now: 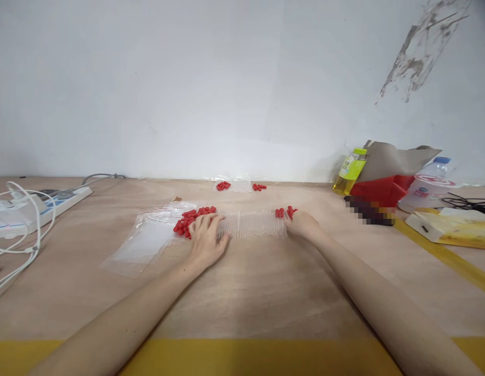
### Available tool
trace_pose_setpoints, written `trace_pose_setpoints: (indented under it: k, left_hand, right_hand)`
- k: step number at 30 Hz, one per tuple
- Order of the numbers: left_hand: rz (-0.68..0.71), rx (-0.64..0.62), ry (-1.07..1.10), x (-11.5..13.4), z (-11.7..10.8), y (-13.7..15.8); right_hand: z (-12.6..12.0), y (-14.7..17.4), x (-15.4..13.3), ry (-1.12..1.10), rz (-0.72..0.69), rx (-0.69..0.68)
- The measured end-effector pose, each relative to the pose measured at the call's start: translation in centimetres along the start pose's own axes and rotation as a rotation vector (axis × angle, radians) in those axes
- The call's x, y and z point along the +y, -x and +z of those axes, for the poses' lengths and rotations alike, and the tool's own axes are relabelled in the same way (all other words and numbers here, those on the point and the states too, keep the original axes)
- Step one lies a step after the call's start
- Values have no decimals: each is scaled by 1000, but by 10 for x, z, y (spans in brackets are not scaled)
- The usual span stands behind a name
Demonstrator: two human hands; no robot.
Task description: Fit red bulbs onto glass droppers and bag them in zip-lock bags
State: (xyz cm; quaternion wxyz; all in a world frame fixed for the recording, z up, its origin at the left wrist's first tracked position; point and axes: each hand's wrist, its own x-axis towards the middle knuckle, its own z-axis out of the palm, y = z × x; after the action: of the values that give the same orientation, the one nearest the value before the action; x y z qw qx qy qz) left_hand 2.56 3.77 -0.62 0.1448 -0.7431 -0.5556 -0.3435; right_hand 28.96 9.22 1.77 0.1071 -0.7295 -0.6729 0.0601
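A row of thin clear tubes (250, 224) lies side by side on the table in front of me. At its right end, red rubber bulbs (279, 213) sit at the far ends of a couple of tubes. My right hand (303, 224) is closed there, against more red bulbs (291, 211); its fingertips are turned away, hiding what they grip. My left hand (207, 237) rests with fingers apart between the row's left end and a pile of loose red bulbs (183, 224), partly covering both.
Clear plastic bags (138, 243) lie left of the pile. Two small groups of red pieces (223, 186) are near the wall. A power strip (66, 204) with white cables is at left. A yellow drink bottle (349, 172), red container (383, 190) and tissue pack (456, 227) stand right.
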Motion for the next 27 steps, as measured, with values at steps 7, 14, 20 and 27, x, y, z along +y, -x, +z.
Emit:
trace_pose_setpoints:
  k: [7,14,20,27]
  left_hand:
    - [-171,67,-65,-24,-5,-10]
    - [-102,-88,-85,-10,-1,-21]
    - [-98,-246,-135,11,29,-50]
    - [-271,-222,-186,-2,40,-69]
  right_hand:
    - [-13,11,-12,-100,-123,87]
    - [13,33,-20,-271,-614,181]
    - [36,51,-11,-273,-736,310]
    - [45,59,-10,-217,-729,372]
